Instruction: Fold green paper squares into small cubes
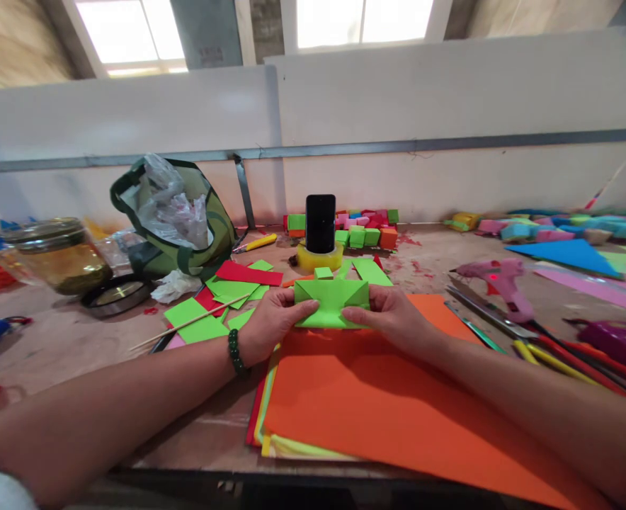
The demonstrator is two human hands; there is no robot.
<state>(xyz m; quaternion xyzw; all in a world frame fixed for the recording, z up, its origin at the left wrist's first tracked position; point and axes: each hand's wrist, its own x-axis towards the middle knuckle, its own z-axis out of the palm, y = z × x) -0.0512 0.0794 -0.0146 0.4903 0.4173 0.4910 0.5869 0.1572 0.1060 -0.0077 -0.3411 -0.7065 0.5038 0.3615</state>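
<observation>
A folded piece of bright green paper (331, 297) is held up between both hands, with creased triangular flaps at its upper corners. My left hand (270, 319) grips its left end, thumb on the front face. At the right end, my right hand (392, 315) pinches it the same way; the fingers behind the paper are partly hidden. Beneath the hands lies a stack of coloured sheets topped by an orange sheet (377, 397). Left of the paper, green paper strips (196, 319) and a red strip (249, 273) lie around a thin wooden stick (185, 324).
A phone (320, 223) stands in a yellow tape roll (318, 256) before small paper cubes (366, 236). To the right lie a pink glue gun (496, 280), scissors (488, 312) and a purple tape measure (615, 343). A glass jar (58, 255) and camouflage bag (207, 205) stand left.
</observation>
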